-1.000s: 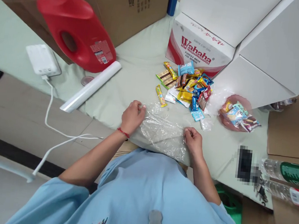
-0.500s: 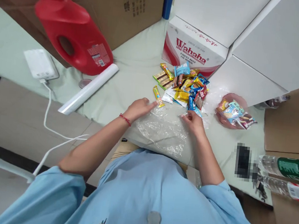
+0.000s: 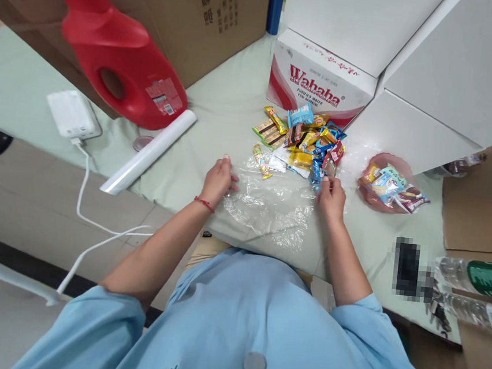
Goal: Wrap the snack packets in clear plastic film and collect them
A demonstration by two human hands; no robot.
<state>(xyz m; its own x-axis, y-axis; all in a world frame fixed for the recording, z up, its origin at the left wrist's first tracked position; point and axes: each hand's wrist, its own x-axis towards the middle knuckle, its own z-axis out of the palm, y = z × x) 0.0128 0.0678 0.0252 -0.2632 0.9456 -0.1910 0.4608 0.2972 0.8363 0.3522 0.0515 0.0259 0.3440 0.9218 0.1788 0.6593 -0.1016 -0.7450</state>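
Note:
A crinkled clear plastic bag (image 3: 270, 207) lies spread on the cloth between my hands. My left hand (image 3: 220, 181) is beside its left edge, thumb and fingers apart. At the bag's upper right, my right hand (image 3: 332, 197) pinches the clear film with thumb and fingers. Just beyond the bag is a heap of small wrapped snacks (image 3: 301, 158) in yellow, blue, red and white. One slim yellow snack packet (image 3: 261, 161) lies apart at the heap's near left, with clear film over or against it.
A pink bowl (image 3: 364, 197) of snack packets stands right. Behind the heap is a Wahaba-style printed water carton (image 3: 321, 78). Left are a red jug (image 3: 131, 63), a white roll (image 3: 149, 152) and a white power bank (image 3: 73, 114) with a cable. Plastic bottles (image 3: 476, 276) lie far right.
My left hand has drawn back leftward from the slim yellow packet. My right hand has shifted right, and the clear bag is spread wider, its film now reaching over the near snacks.

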